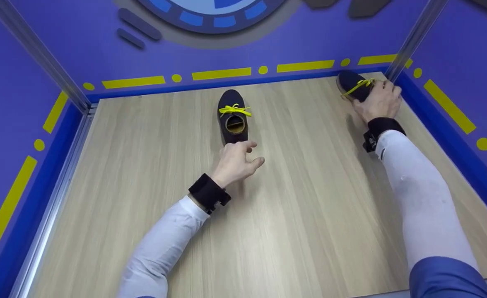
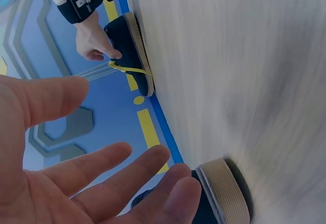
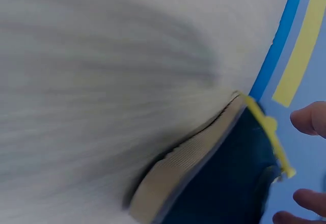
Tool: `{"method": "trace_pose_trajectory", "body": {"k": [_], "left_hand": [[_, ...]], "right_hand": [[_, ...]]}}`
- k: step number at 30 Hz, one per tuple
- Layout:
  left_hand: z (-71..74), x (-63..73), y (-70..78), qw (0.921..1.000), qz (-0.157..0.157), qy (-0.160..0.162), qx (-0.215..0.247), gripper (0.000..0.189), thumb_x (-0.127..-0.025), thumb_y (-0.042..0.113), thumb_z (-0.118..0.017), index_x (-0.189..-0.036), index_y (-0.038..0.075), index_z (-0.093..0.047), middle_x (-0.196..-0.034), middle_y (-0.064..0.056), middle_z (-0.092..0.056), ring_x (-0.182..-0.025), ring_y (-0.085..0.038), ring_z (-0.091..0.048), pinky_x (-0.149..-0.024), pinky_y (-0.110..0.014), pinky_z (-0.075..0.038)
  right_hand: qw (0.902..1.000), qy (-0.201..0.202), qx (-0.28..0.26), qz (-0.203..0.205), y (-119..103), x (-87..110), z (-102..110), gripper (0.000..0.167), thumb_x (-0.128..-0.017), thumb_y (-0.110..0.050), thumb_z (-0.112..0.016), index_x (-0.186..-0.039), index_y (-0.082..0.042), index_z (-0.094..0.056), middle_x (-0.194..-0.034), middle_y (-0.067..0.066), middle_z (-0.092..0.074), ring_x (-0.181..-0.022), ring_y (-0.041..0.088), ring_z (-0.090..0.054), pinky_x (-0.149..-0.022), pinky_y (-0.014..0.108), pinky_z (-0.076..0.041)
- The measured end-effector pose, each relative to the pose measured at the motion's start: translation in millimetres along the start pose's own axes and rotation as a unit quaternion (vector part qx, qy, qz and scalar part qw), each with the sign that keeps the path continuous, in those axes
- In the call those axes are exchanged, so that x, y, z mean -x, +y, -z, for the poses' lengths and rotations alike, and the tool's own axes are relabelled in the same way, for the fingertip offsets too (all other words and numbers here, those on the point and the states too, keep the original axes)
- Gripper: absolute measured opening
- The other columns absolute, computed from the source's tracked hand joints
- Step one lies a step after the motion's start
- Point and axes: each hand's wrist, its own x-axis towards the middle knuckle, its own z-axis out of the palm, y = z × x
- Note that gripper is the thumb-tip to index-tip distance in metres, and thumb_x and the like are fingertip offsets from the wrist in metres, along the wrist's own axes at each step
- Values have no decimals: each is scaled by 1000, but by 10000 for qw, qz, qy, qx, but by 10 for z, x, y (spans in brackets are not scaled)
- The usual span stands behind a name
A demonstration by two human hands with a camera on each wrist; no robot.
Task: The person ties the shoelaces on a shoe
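A dark navy shoe (image 1: 227, 99) with a yellow lace tied in a bow stands upright near the board's middle, toe toward the back wall. Just behind its heel is my left hand (image 1: 236, 162), fingers spread and loosely bent, holding nothing. The matching shoe (image 1: 350, 78) stands in the far right corner, its yellow lace (image 3: 267, 132) hanging over the side to the sole. My right hand (image 1: 380, 101) is over that shoe's opening. In the right wrist view its fingertips (image 3: 308, 201) look apart from the upper; whether the thumb touches the shoe is unclear.
The wood-look board (image 1: 144, 174) is enclosed by purple-blue panels (image 1: 330, 29) at the back and both sides. A metal rail (image 1: 57, 207) runs along the left edge. Black camera bands (image 1: 208, 192) sit on both wrists.
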Motion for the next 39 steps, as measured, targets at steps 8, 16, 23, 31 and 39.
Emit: {"method": "trace_pose_trajectory", "body": {"k": [8, 16, 23, 31, 39], "left_hand": [[-35, -27, 11, 9998, 85, -152, -30, 55, -100, 35, -79, -145, 2, -73, -132, -21, -82, -131, -49, -72, -114, -63, -53], [-89, -42, 21, 9997, 71, -217, -129, 61, -102, 38, -78, -151, 4, -68, -135, -19, -81, -128, -43, -76, -111, -57, -60], [-116, -60, 17, 9993, 108, -336, 134, 64, -104, 42, -76, -156, 6, -65, -147, -18, -76, -135, -38, -74, -112, -55, -60], [-162, -65, 18, 9973, 8, -247, 695, 65, -103, 40, -77, -157, 6, -63, -156, -13, -71, -136, -38, -73, -114, -52, -60], [-214, -93, 67, 9961, 93, -359, 795, 66, -102, 40, -78, -156, 6, -63, -159, -12, -69, -150, -36, -64, -125, -51, -52]], "right_hand": [[9965, -373, -371, -656, 273, -17, -103, 109, -99, -44, -77, -174, 7, -17, -176, 41, -27, -162, 60, -30, -135, 71, -33], [9865, -912, -793, -1101, 384, -59, -76, 119, -99, -49, -74, -175, 8, -3, -180, 42, -17, -166, 60, -28, -139, 67, -28], [9824, -1096, -854, -1250, 410, -126, -21, 116, -97, -49, -72, -174, 10, -9, -177, 42, -25, -165, 59, -32, -139, 64, -31], [9871, -1154, -487, -993, 317, -72, -31, 114, -98, -57, -71, -171, 12, -18, -169, 42, -38, -156, 59, -43, -133, 66, -39], [9882, -1165, -395, -911, 204, -32, -80, 106, -100, -56, -61, -172, 10, -20, -169, 40, -38, -157, 57, -42, -133, 67, -38]]}}
